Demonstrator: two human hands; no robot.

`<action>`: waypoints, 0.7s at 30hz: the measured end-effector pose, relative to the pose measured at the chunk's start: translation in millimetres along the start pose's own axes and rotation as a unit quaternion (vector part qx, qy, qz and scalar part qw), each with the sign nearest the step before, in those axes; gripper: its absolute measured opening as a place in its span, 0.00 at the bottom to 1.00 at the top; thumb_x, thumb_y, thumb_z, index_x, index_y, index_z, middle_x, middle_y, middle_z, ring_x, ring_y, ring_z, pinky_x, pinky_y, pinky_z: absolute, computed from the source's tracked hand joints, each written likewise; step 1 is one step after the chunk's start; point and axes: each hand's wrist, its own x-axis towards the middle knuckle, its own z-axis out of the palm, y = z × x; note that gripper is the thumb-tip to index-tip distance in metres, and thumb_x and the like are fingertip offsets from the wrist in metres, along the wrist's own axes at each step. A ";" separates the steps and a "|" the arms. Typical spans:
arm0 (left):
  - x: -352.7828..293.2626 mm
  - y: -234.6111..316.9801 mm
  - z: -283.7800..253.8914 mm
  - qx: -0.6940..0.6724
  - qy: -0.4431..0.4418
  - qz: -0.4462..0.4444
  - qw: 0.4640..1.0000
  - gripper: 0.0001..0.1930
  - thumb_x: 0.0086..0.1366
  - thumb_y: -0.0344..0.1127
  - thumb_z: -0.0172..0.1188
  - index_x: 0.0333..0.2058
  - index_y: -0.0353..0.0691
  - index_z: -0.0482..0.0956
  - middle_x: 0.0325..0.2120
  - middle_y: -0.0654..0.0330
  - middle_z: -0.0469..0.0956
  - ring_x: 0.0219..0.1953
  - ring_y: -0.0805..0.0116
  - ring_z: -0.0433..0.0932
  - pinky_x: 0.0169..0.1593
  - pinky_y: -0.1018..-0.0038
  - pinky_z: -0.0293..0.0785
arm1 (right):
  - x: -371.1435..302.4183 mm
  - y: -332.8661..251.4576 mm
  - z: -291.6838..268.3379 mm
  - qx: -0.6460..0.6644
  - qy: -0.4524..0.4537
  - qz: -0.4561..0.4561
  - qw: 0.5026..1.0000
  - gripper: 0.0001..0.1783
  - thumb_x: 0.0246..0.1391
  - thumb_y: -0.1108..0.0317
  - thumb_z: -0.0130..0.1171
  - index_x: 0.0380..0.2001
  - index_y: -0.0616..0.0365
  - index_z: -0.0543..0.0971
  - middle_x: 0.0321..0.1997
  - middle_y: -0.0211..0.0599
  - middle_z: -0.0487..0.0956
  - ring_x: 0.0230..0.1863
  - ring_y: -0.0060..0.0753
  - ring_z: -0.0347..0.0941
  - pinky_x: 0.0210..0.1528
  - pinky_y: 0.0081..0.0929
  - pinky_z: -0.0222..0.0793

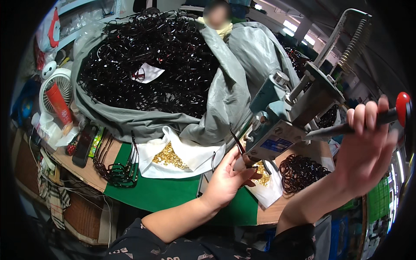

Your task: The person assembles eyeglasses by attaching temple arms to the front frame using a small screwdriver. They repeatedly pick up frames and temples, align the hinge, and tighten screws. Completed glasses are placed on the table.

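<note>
My left hand (225, 182) pinches a dark eyeglass frame (237, 139) under the head of a hand press (271, 141). One thin temple of the frame sticks up past my fingers; the front is mostly hidden by my fingers and the press. My right hand (364, 147), slightly blurred, is curled over the press's lever (333, 131), close to its red ball knob (403, 106). Beside the press base, small gold-coloured parts (261, 173) lie on a white sheet. Right of them sits a heap of dark brown eyeglass frames (303, 173).
A grey cloth (229, 91) holds a huge pile of black frames (151, 56). More gold parts (169, 157) lie on white cloth (197, 158). Several glasses (119, 171) stand at left by a phone (84, 147), red tube (58, 104) and fan (65, 84). A person (216, 19) is beyond.
</note>
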 end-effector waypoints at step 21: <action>0.1 -0.7 -5.4 0.002 -0.014 -0.008 1.000 0.29 0.62 0.24 0.50 0.60 0.42 0.52 0.41 0.60 0.70 0.41 0.67 0.77 0.35 0.79 0.72 | -84.5 29.8 64.0 -0.173 0.240 -0.293 0.909 0.26 0.54 0.51 0.52 0.14 0.48 0.52 0.16 0.21 0.47 0.19 0.19 0.43 0.26 0.24 0.40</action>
